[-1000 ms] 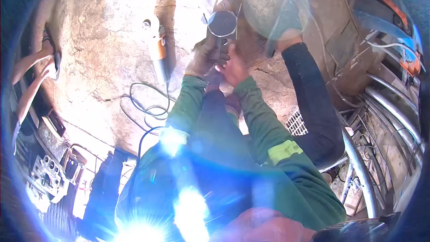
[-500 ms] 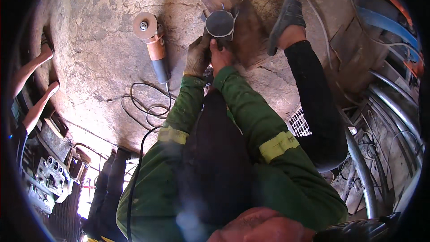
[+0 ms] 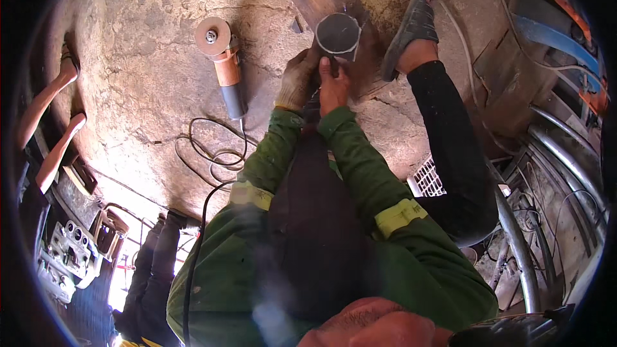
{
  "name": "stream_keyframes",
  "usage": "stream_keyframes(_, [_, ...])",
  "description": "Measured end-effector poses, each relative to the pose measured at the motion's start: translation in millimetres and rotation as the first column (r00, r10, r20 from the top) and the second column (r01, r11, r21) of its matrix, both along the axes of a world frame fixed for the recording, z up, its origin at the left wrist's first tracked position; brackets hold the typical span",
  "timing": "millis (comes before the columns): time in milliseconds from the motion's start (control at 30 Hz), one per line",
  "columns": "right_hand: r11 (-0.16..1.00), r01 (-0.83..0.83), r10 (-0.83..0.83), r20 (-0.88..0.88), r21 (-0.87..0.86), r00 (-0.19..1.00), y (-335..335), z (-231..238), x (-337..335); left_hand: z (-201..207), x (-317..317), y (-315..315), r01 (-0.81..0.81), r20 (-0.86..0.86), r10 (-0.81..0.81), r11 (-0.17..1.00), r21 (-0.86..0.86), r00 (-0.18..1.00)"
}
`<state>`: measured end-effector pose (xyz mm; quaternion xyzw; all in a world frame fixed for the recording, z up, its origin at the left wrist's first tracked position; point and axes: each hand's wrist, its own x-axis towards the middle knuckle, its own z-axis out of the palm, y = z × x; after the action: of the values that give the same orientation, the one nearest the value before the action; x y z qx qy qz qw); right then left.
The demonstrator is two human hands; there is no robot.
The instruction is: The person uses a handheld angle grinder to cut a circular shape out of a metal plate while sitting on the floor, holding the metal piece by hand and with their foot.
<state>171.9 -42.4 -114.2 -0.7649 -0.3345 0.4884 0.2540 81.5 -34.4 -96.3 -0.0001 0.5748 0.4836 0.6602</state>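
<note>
Both my hands are closed on the near side of a dark, round metal piece [image 3: 338, 33] with a pale rim, resembling a short pipe end. A worn glove covers my left hand [image 3: 297, 80], which grips the lower left side. My bare right hand [image 3: 333, 90] has its thumb up against the near edge; its other fingers are partly hidden. Beneath and behind the piece lies a brown, worn plate or board [image 3: 319, 1]. Left of my hands an angle grinder [image 3: 227, 72] rests on the floor, its disc at the far end.
The grinder's black cord [image 3: 212, 154] loops on the concrete floor [image 3: 141, 58]. My shod foot [image 3: 411, 35] is right of the metal piece. Metal pipes [image 3: 517, 247] and cables lie at the right. Another person's bare legs [image 3: 48, 112] show at the left, near machinery [image 3: 71, 250].
Both hands and the round metal piece have shifted right. The brown plate behind has turned slightly. A small dark bit on the floor now shows clear of the piece's left side.
</note>
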Motion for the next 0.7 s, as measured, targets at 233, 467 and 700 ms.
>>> stream_keyframes(233, [0.975,0.13,-0.184,-0.333,-0.178,0.925,21,5,65,-11,-18,-4,0.397,-0.621,-0.179,0.888,0.232,0.763])
stream_keyframes(467, [0.903,0.085,-0.291,-0.455,-0.42,0.842,9,1,46,3,-30,13,0.203,-0.181,-0.213,0.977,-0.073,0.96])
stream_keyframes(700, [0.855,0.103,-0.49,-0.726,-0.509,0.483,17,-11,26,-25,-34,-1,0.129,-0.225,-0.144,0.989,-0.078,0.964])
